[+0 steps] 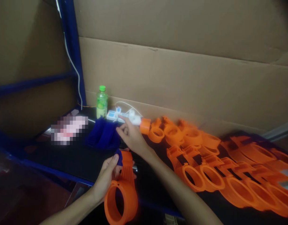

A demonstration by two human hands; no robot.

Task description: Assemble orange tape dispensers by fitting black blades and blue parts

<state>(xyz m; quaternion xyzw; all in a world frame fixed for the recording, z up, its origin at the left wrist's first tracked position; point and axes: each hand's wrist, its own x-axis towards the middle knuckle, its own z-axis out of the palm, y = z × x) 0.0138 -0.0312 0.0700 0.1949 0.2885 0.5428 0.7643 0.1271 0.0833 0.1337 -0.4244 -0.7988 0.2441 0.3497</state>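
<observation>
Clearly lit at its centre and dim at the edges, a black-topped desk (71, 164) stands against a cardboard wall (181, 78), seen from above through the eyes of a person working with two bare hands. The left hand (107, 168), low and just left of centre, grips an orange holder (128, 175), a plastic part with a wide ring at its lower end and a ribbed neck above. The holder is tilted over the near edge of the desk, its ring towards the viewer. The left thumb presses on a small blue piece (120, 157) at the top of the neck. The right hand (133, 134) is loosely open above the desk, index finger stretched out to the left and the other fingers bent. It is beside a stack of blue parts (104, 137); whether it touches them is unclear.

Behind the stack stand a green-capped bottle (102, 104) and, to its right, a white power strip (113, 115) with cables. To the right, more orange holders (189, 178) lie in rows, their rings mostly facing the viewer. At left, a blue metal post (74, 47) rises beside a blurred-out patch (71, 128) on the desk.
</observation>
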